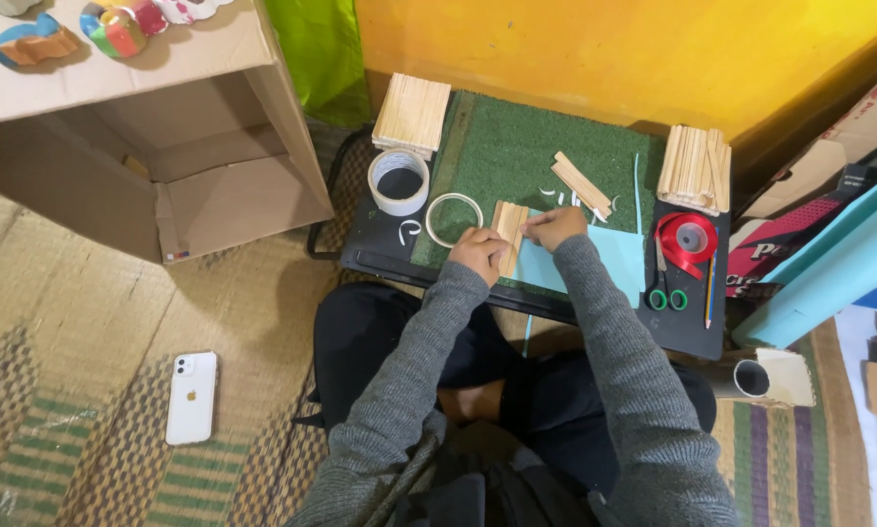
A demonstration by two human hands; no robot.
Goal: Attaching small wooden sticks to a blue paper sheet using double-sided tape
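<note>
I see the left hand curled narrow, its fingers pressed on the left edge of a small panel of wooden sticks. The right hand is likewise curled, fingertips bearing on the panel's upper right edge. Neither hand is spread wide; both pinch and steady the panel. The panel lies flat on the green mat of the dark worktop, partly over a light blue sheet. Its long axis runs away from me, toward the yellow wall. Just left of it lies a thin tape ring; a thicker tape roll sits further left.
</note>
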